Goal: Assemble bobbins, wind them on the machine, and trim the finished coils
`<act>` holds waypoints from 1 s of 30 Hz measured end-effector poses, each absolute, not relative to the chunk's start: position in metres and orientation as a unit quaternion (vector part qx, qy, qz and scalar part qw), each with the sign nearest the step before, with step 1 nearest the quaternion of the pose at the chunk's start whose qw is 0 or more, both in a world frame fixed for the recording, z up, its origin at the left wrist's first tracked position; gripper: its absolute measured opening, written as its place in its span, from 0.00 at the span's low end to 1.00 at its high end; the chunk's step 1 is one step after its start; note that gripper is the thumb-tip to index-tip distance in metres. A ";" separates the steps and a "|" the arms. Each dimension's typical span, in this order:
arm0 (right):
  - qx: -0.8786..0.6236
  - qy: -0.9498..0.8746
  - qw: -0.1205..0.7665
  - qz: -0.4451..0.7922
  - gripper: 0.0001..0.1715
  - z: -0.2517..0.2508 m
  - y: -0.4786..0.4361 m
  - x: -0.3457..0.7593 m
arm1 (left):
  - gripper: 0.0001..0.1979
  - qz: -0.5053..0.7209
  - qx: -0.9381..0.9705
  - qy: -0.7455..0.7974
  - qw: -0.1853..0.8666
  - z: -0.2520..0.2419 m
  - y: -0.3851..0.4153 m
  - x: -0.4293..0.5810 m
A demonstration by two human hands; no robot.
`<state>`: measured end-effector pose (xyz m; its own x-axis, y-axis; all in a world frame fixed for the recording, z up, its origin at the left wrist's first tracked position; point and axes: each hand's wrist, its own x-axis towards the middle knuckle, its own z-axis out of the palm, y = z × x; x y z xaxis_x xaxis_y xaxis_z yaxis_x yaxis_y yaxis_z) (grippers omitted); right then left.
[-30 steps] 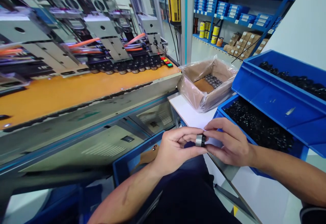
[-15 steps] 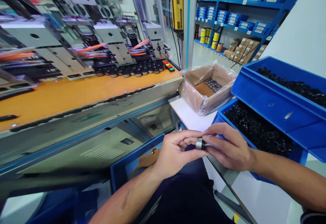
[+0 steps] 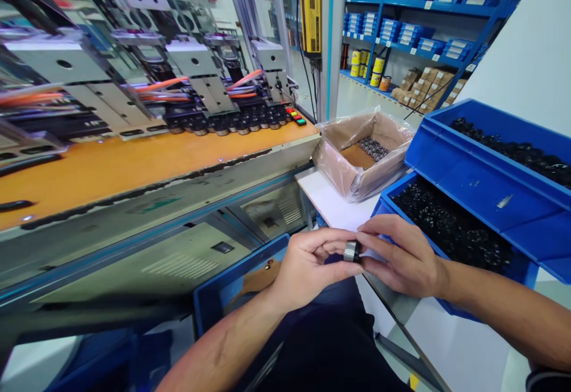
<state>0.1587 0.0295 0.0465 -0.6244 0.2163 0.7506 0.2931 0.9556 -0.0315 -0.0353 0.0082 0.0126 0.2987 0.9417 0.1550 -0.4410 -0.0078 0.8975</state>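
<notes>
Between my two hands is a small ribbed metal ring with a black part at its right side. My left hand has its fingers and thumb closed around it from the left. From the right, the fingertips of my right hand press at its black end. Both hands are held over the gap between the machine and the white table. My fingers hide part of the ring.
Two blue bins of black parts stand at the right, one overlapping the other. A plastic-lined cardboard box holds small metal parts. Left is a machine with an orange worktop and rows of round black-topped pieces. Below sits another blue bin.
Both hands stay almost in place. The ring has shifted very slightly between the fingers, and more of its black end shows.
</notes>
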 end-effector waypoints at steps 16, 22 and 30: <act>-0.148 -0.903 0.399 -0.051 0.17 0.045 0.029 0.159 | 0.20 0.544 0.471 0.256 0.646 0.012 0.008 -0.036; -0.151 -0.903 0.396 -0.069 0.17 0.046 0.029 0.159 | 0.20 0.543 0.468 0.248 0.651 0.012 0.009 -0.036; -0.151 -0.902 0.398 -0.071 0.13 0.046 0.030 0.160 | 0.21 0.539 0.466 0.245 0.657 0.014 0.009 -0.035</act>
